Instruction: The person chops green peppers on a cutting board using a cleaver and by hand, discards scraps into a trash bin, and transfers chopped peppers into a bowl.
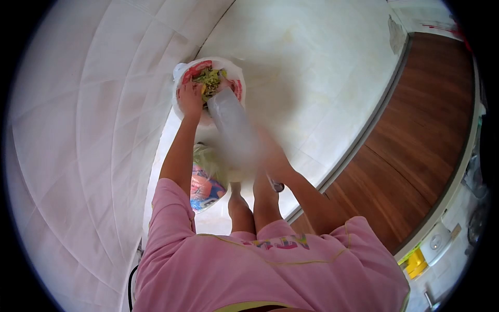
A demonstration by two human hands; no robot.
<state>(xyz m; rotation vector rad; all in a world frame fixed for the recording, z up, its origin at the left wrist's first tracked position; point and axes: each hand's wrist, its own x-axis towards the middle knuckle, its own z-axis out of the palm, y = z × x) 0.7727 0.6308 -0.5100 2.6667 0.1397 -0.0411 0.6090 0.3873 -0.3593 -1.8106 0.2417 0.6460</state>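
Observation:
My left hand (190, 99) reaches into a round bin (236, 73) with a pale plastic liner and red patches, and its fingers rest apart at the near left side of the contents. Green and yellowish scraps (210, 80) lie inside. My right hand (271, 153), blurred by motion, is closed on a translucent whitish container (231, 119), tilted with its far end over the bin's near right edge. The grip itself is smeared, and I cannot make out what the container holds.
A colourful plastic bag (205, 184) stands on the floor between the bin and my feet. White tiled wall (104, 104) rises on the left. On the right runs a brown wooden cabinet front (410, 140), with a yellow object (415, 264) near its lower end.

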